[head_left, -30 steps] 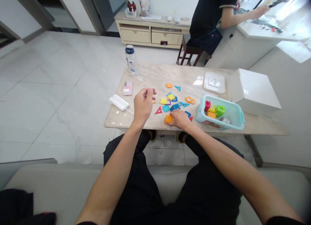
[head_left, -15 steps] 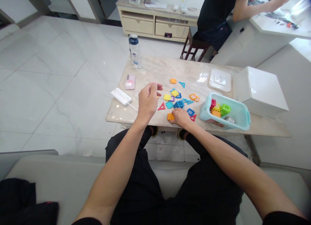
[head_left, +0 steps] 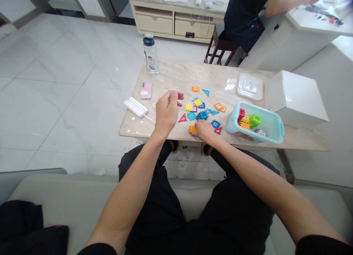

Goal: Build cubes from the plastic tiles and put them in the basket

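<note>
On the marble tabletop, the right hand lies open on an orange tile (left hand hovers, curled).

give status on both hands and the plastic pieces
Left hand raised over marble table, fingers curled. Right hand on orange interlocking piece. Blue piece just beyond it. Teal plastic tub of pieces off to the right.

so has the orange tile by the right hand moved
no, the orange tile sits where it was against the red triangle tile; only the view shifted
</note>
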### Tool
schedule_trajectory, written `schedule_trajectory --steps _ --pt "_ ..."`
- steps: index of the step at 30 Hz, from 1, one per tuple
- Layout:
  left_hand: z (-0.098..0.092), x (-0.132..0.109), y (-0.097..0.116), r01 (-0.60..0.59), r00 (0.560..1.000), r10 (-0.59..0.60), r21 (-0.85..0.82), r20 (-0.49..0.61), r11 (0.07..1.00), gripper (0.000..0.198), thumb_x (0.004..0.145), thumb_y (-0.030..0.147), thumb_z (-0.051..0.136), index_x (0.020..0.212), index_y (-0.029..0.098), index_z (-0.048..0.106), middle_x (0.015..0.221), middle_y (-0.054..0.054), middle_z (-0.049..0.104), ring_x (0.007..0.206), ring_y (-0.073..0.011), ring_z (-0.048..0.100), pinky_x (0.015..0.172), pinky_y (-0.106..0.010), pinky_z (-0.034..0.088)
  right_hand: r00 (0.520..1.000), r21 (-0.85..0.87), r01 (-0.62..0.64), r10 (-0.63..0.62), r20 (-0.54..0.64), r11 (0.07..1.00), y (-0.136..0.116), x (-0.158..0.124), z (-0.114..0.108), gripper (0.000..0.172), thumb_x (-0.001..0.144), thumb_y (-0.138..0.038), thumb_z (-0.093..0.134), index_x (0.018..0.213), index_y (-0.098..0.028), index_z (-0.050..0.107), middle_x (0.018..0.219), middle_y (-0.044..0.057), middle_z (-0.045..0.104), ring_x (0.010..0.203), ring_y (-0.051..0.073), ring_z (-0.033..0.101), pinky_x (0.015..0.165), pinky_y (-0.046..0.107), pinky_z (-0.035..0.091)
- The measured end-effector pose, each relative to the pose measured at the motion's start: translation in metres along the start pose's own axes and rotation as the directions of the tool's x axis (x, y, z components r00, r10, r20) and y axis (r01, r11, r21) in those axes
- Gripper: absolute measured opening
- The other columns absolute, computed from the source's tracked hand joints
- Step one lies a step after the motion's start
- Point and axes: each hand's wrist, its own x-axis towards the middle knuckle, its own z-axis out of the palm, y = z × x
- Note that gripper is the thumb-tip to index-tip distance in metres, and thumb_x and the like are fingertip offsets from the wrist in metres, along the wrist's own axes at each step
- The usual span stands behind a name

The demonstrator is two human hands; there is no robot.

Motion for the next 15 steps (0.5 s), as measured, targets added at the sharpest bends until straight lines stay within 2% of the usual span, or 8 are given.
schedule_trajectory --steps 7,15 --pt "0.0002 0.0013 -0.0017 0.003 1.0 -0.003 0.017 0.003 1.0 0.038 0.11 0.045 0.05 0.099 0.021 0.077 0.101 -0.008 0.081 0.079 -0.0148 0.071 0.072 -0.026 0.058 1.0 0.005 -0.004 0.004 -0.015 1.0 -0.002 -0.009 -0.0046 0.043 0.097 -0.047 0.079 0.119 -0.01 0.077 0.127 0.021 0.072 0.12 0.032 0.068 0.095 0.035 0.055" --pt "0.0026 0.0015 -0.0033 -0.005 1.0 0.005 0.03 0.026 1.0 0.039 0.111 0.044 0.048 0.1 0.02 0.077 0.102 -0.008 0.08 0.082 -0.014 0.072 0.073 -0.024 0.056 1.0 0.016 0.001 -0.001 -0.006 1.0 -0.0002 -0.0063 -0.0059 0.043 0.097 -0.048 0.078 0.117 -0.01 0.077 0.126 0.02 0.073 0.12 0.032 0.067 0.095 0.035 0.054"
